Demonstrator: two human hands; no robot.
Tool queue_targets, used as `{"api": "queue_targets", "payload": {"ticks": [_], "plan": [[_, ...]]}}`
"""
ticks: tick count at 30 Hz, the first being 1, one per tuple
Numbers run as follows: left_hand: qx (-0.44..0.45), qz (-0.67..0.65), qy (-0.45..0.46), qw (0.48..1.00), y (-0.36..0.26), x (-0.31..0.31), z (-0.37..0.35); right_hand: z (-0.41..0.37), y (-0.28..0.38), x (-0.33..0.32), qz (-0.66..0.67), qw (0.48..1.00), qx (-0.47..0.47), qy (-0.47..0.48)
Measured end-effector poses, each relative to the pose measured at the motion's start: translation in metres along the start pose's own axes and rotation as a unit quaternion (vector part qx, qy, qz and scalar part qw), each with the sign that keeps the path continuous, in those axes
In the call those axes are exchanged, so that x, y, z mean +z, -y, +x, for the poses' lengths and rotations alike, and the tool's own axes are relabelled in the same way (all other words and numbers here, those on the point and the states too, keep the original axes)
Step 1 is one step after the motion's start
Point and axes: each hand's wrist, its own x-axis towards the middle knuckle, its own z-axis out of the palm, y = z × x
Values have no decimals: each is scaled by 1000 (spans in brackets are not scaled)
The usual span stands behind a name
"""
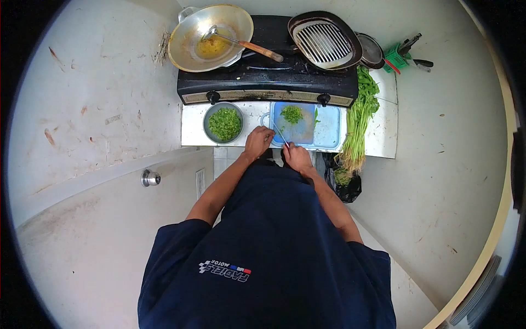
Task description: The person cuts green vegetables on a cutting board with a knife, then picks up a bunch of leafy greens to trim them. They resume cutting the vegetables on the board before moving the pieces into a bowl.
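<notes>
My right hand point(297, 158) is wrapped around the handle of a knife point(281, 135), whose blade points up and left over the near left part of a cutting board point(302, 135). Beside the blade, at the board's left edge, my left hand point(260, 140) has its fingers curled together; whatever they may hold is too small to make out. A small pile of chopped greens point(291, 114) lies on the board, with a few loose leaf pieces point(316, 115) to its right. Under the board is a light blue tray point(330, 131). Left of my hands, a grey bowl point(205, 126) holds more chopped greens point(224, 123).
Behind the board stands a black gas stove point(268, 82) carrying a wok point(183, 52) with a wooden-handled ladle point(257, 49) and a grill pan point(323, 41). Long leafy greens point(359, 118) hang over the counter's right front edge. A green basket point(395, 57) holds utensils.
</notes>
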Motion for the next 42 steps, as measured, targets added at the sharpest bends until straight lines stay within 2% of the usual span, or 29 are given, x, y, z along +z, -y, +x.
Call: {"api": "queue_targets", "payload": {"ticks": [5,11,21,26,32,42], "plan": [[-3,19,2,1000,-3,-1,-1,-4,-1,4,2,1000,-22,3],[0,13,-4,1000,-1,1,-4,3,3,2,-15,999,2,48],[5,18,-5,1000,0,2,-5,-6,-3,-3,-28,999,-13,9],[-16,-5,4,1000,0,2,-5,-3,-8,-7,-31,999,18,17],[-39,-24,1,999,2,8,-3,8,-20,-18,-26,1000,-3,-3],[-36,-59,10,998,-39,-5,13,32,-28,-53,-30,999,-29,-4]]}}
